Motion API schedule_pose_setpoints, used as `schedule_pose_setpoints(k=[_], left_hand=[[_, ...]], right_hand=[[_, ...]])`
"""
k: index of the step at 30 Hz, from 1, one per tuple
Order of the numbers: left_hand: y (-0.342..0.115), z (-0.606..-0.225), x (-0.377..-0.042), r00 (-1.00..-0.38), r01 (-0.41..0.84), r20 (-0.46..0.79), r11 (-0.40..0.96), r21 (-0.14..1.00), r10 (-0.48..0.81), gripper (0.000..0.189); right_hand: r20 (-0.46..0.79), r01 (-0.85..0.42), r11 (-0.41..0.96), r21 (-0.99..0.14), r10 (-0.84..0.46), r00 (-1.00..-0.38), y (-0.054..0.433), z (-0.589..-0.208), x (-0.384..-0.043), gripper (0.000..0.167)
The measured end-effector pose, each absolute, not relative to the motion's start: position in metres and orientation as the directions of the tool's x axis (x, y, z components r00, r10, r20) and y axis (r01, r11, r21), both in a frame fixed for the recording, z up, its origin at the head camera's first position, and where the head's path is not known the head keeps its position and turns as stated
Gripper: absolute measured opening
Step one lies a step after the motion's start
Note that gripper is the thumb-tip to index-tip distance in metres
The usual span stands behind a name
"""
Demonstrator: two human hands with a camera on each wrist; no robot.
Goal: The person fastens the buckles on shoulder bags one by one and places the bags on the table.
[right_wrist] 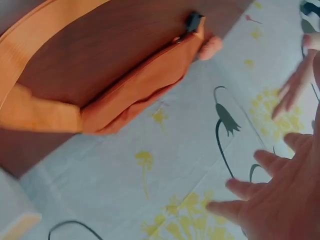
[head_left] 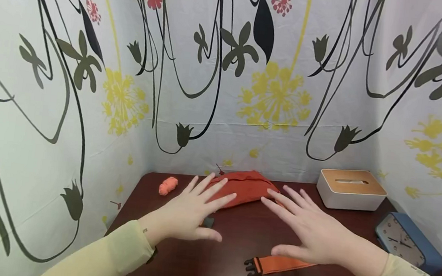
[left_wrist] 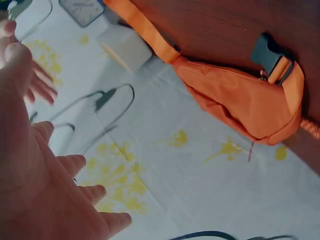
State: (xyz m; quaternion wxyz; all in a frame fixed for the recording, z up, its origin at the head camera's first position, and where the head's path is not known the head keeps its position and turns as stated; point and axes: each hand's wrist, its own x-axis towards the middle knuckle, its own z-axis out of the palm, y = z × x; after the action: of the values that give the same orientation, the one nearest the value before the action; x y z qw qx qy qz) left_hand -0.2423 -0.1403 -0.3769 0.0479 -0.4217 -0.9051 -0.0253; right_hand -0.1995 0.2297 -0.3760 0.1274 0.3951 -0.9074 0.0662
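An orange-red waist bag [head_left: 241,192] lies at the back of the dark table, its front partly hidden by both hands in the head view. My left hand [head_left: 186,213] hovers before its left part, palm forward with fingers spread, holding nothing. My right hand [head_left: 314,233] mirrors it on the right, fingers also spread and nothing in them. Below the right hand, an orange strap [head_left: 286,265] runs out to a black buckle end [head_left: 253,266]. The bag's other buckle half [left_wrist: 267,55] shows in the left wrist view, on a short webbing loop.
A small coral-coloured bundle [head_left: 168,186] sits at the table's back left. At the back right stands a white tissue box [head_left: 350,196] with a wooden lid, and a blue clock [head_left: 408,243] is nearer on the right. Flower-patterned cloth [head_left: 224,111] encloses the table [head_left: 230,238].
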Motion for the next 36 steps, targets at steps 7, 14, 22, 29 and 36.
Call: schedule_pose_setpoints(k=[7, 14, 22, 29, 36], left_hand=[[-0.151, -0.419, -0.267, -0.738, 0.674, 0.167, 0.727, 0.133, 0.653, 0.092], [-0.166, -0.472, -0.294, -0.845, 0.528, 0.138, 0.769, 0.361, 0.516, 0.077], [-0.173, -0.512, -0.318, -0.893, 0.425, 0.102, 0.748, 0.51, 0.439, 0.065], [-0.173, -0.527, -0.321, -0.909, 0.395, 0.114, 0.737, 0.548, 0.401, 0.059], [-0.175, -0.536, -0.324, -0.913, 0.364, 0.078, 0.715, 0.597, 0.4, 0.053]], right_hand=[[0.102, -0.697, 0.668, -0.263, -0.699, -0.708, 0.223, -0.398, -0.207, 0.075], [-0.039, -0.602, 0.639, -0.479, -0.701, -0.712, 0.222, -0.441, -0.222, 0.067], [-0.034, -0.524, 0.531, -0.666, -0.724, -0.689, 0.22, -0.483, -0.238, 0.06], [0.011, -0.54, 0.477, -0.693, -0.743, -0.67, 0.217, -0.505, -0.241, 0.055], [-0.003, -0.504, 0.477, -0.72, -0.728, -0.685, 0.214, -0.523, -0.239, 0.049]])
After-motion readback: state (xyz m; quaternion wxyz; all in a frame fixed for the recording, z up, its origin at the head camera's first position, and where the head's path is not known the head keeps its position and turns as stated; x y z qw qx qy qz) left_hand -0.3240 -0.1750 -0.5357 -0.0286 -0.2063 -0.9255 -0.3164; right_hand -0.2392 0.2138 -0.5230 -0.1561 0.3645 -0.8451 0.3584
